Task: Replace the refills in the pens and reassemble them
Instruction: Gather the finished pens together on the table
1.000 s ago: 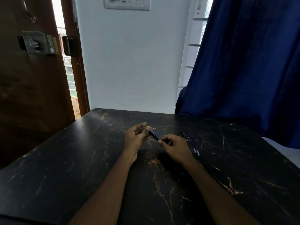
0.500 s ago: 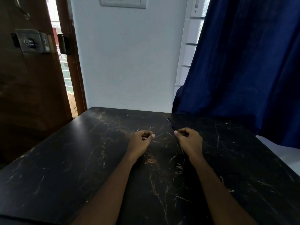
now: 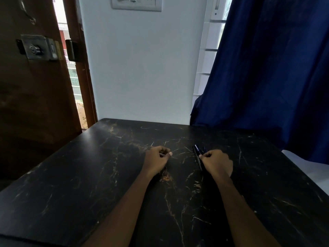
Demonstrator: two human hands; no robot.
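Observation:
My right hand [image 3: 218, 164] rests on the black marble-patterned table [image 3: 89, 175], with its fingers curled. Its thumb and fingers pinch a dark blue pen barrel [image 3: 197, 154], which points away from me along the hand's left side. The tips of other dark pen pieces [image 3: 204, 149] show just beyond that hand; the hand hides the rest of them. My left hand [image 3: 156, 158] lies a hand's width to the left, curled. It pinches a small pale pen part [image 3: 162, 154] between thumb and fingers. What that part is cannot be told.
A blue curtain [image 3: 267, 77] hangs over the table's far right corner. A wooden door with a metal lock [image 3: 37, 48] stands at the left, and a white wall [image 3: 142, 68] stands behind the table's far edge.
My hands held one pen together and have pulled apart. The right hand took the barrel to the right. The left hand kept a small piece and curled up.

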